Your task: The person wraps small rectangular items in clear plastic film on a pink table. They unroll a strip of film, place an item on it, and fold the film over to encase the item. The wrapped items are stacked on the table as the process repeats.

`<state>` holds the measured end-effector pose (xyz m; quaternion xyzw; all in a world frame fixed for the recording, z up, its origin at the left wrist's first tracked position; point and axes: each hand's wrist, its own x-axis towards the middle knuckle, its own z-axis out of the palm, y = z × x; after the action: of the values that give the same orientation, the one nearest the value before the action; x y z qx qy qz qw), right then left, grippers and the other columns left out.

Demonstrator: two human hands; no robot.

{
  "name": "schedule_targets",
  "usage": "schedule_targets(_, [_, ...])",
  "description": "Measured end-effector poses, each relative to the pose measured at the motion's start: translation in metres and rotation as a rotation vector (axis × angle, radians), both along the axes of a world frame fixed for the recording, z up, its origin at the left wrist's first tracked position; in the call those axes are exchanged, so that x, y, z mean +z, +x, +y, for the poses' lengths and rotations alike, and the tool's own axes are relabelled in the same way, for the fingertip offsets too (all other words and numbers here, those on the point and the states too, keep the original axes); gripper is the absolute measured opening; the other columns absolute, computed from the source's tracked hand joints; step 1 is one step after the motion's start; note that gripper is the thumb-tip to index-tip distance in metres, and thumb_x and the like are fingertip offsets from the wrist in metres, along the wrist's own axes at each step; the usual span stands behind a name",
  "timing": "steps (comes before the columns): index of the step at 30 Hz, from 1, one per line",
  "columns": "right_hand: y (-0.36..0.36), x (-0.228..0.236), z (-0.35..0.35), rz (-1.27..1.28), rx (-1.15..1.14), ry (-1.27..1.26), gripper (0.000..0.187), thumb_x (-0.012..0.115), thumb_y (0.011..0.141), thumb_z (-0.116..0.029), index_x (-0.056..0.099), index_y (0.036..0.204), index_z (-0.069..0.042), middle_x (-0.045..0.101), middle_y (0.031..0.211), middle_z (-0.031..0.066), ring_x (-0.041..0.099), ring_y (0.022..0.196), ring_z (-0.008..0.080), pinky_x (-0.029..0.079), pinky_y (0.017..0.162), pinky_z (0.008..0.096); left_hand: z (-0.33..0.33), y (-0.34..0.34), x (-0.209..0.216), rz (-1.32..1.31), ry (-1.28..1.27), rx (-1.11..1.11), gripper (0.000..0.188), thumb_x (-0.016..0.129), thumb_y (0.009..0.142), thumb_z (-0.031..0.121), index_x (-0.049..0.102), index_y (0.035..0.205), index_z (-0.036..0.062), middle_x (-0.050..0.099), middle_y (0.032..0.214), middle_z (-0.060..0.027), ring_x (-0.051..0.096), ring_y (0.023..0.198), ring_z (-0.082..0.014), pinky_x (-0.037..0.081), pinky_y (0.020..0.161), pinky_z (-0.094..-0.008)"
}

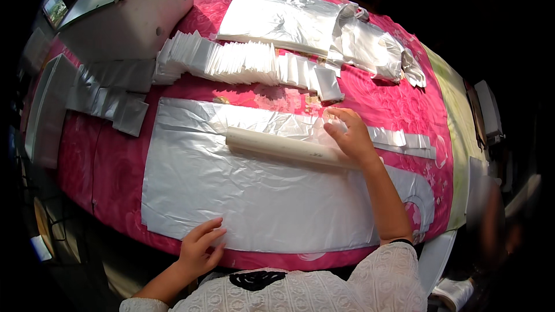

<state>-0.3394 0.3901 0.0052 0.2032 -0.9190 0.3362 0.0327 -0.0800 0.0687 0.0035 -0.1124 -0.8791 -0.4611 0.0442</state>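
Observation:
A large white plastic bag (243, 208) with a handle cut-out at its right end lies flat in front of me. Across its upper part rests a pale pipe (283, 147), its right end beneath my right wrist. My right hand (350, 134) is above that end, thumb and fingers curled in a pinch on thin, see-through plastic at the bag's far side. At the bag's near left edge is my left hand (199, 248), fingers apart, holding nothing.
Beyond the bag runs a long row of folded white plastic packets (237, 62). More flat bags (277, 14) lie at the back, beside crumpled plastic (370, 49). A white box (133, 17) stands back left on the pink flowered cloth (75, 176); several folded packets (110, 101) lie nearer.

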Motion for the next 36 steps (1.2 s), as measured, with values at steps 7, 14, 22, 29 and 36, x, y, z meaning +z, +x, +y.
schedule_targets(7, [0.127, 0.010, 0.025, -0.107, -0.049, 0.271, 0.053, 0.068, 0.077, -0.024, 0.053, 0.121, 0.000, 0.056, 0.102, 0.0148, 0.051, 0.095, 0.0315, 0.043, 0.083, 0.0396, 0.039, -0.040, 0.000, 0.035, -0.188, -0.334, 0.050, 0.071, 0.072, 0.012, 0.052, 0.118, 0.0024, 0.045, 0.130, -0.0204, 0.054, 0.109, -0.0335, 0.046, 0.089, -0.0377])
schedule_targets(14, [0.212, -0.009, -0.017, -0.076, 0.079, 0.010, 0.047, 0.058, 0.084, -0.022, 0.050, 0.120, 0.008, 0.050, 0.116, 0.0239, 0.048, 0.107, 0.0363, 0.039, 0.093, 0.0415, 0.111, -0.057, -0.021, 0.033, -0.199, -0.327, 0.083, 0.063, 0.079, 0.038, 0.021, 0.140, -0.0008, 0.007, 0.145, -0.0311, 0.020, 0.131, -0.0467, 0.024, 0.106, -0.0455])
schedule_targets(22, [0.181, -0.037, 0.089, 0.060, 0.022, 0.340, 0.047, 0.048, 0.089, -0.021, 0.043, 0.131, -0.003, 0.036, 0.141, 0.0142, 0.030, 0.132, 0.0286, 0.024, 0.108, 0.0387, 0.144, -0.051, -0.032, 0.090, -0.129, -0.313, 0.082, 0.058, 0.080, 0.041, 0.021, 0.140, -0.0014, 0.002, 0.145, -0.0316, 0.007, 0.135, -0.0471, 0.014, 0.109, -0.0489])
schedule_targets(29, [0.167, -0.064, 0.278, 0.190, -0.574, 0.426, 0.038, 0.045, 0.089, -0.014, 0.051, 0.122, 0.002, 0.048, 0.130, 0.0180, 0.043, 0.123, 0.0307, 0.034, 0.103, 0.0354, 0.165, -0.042, -0.031, 0.133, -0.185, -0.357, 0.079, 0.059, 0.079, 0.037, 0.024, 0.139, 0.0000, 0.005, 0.146, -0.0290, 0.006, 0.136, -0.0445, 0.013, 0.109, -0.0487])
schedule_targets(36, [0.178, -0.054, 0.314, 0.195, -0.779, 0.338, 0.022, 0.057, 0.080, -0.013, 0.063, 0.098, -0.002, 0.064, 0.100, 0.0137, 0.061, 0.094, 0.0299, 0.048, 0.080, 0.0359, 0.190, -0.038, -0.026, 0.137, -0.248, -0.315, 0.071, 0.061, 0.078, 0.030, 0.031, 0.135, -0.0005, 0.008, 0.147, -0.0268, 0.006, 0.136, -0.0442, 0.015, 0.109, -0.0492])
